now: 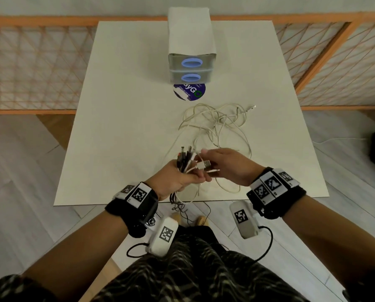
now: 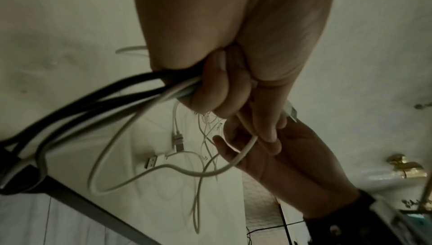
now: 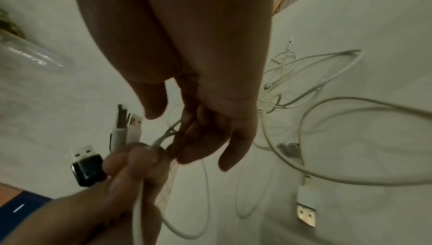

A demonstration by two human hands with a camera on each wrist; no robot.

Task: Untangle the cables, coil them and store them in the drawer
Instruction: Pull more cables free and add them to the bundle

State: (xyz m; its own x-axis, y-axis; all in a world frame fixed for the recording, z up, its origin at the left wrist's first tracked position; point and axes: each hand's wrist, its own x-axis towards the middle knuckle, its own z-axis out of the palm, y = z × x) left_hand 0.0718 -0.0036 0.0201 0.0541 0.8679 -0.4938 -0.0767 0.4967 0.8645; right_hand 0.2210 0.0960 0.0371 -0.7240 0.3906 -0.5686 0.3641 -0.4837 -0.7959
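A loose tangle of white cables [image 1: 217, 120] lies in the middle of the white table [image 1: 116, 127]. My left hand [image 1: 182, 177] grips a bundle of black and white cable ends [image 1: 183, 155], plugs pointing up, above the table's near edge. The left wrist view has its fingers [image 2: 210, 90] curled round black cables [image 2: 93, 104] and white ones. My right hand [image 1: 223, 164] meets it from the right and pinches a white cable [image 2: 245, 149] just behind its USB plug [image 1: 205, 164]. The drawer unit [image 1: 191, 62] stands at the back, both drawers closed.
A round blue sticker [image 1: 190, 92] lies in front of the drawer unit. Cable tails hang off the near table edge below my left hand. A white USB plug [image 3: 306, 210] lies on the table to the right. Orange-framed mesh panels [image 1: 29, 62] flank the table.
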